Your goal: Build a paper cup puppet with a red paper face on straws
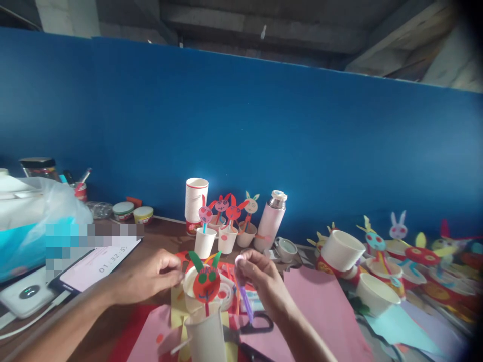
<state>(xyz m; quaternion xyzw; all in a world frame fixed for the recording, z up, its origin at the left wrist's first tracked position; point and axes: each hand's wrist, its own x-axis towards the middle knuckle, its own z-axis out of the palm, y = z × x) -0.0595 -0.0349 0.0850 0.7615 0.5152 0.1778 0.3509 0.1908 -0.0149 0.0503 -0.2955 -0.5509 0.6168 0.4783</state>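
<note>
My right hand (260,274) pinches the top of a thin purple paper strip (245,296), which hangs down above black-handled scissors (258,323). My left hand (160,271) has its fingers curled together, beside a white cup; whether anything is between them is too small to tell. Between my hands a red paper rabbit head (206,285) with green ears and green eyes stands on a red stem in a white paper cup (206,334). Yellow, red and pink paper pieces lie around the cup.
Behind stand a cup stack (196,201), several rabbit cups and a pink thermos (269,223). A phone (100,264), power bank (28,291) and plastic bag (37,221) are left. Pink paper (324,311), more cups and rabbits lie right. A blue partition (241,125) rises behind.
</note>
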